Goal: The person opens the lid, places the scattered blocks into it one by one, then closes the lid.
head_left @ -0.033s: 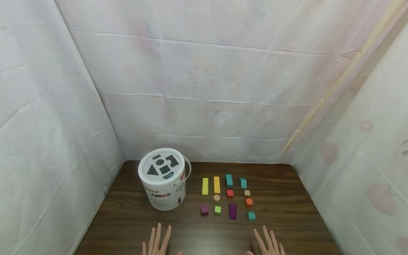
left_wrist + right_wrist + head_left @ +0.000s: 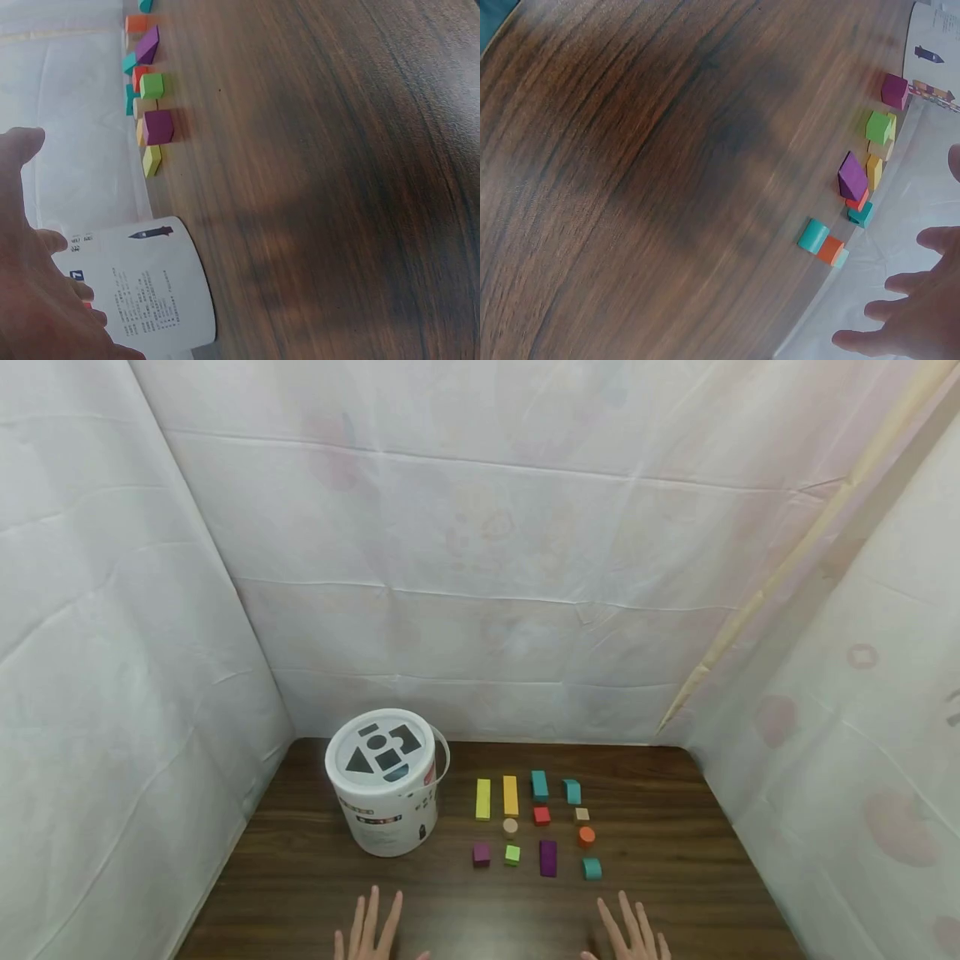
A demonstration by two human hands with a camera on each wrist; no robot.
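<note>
My left hand (image 2: pixel 367 937) is at the near edge of the view with its fingers straight and spread, holding nothing. To the right, my right hand (image 2: pixel 634 938) is spread the same way and also holds nothing. Beyond them several coloured wooden blocks lie in loose rows, among them a magenta cube (image 2: pixel 481 857), a green cube (image 2: pixel 512 856), a purple block (image 2: pixel 548 858), a teal curved block (image 2: pixel 592 868) and an orange cylinder (image 2: pixel 586 837). A white bucket (image 2: pixel 386 827) stands left of the blocks, its lid pierced with shaped holes. Neither hand touches a block.
Farther back lie a yellow block (image 2: pixel 483 799), an orange-yellow block (image 2: pixel 510 796), a teal block (image 2: pixel 539 786) and a red cube (image 2: pixel 542 816). Pale cloth (image 2: pixel 480 610) hangs around the dark wooden table (image 2: pixel 285 860). The bucket's handle (image 2: pixel 447 760) hangs on its right.
</note>
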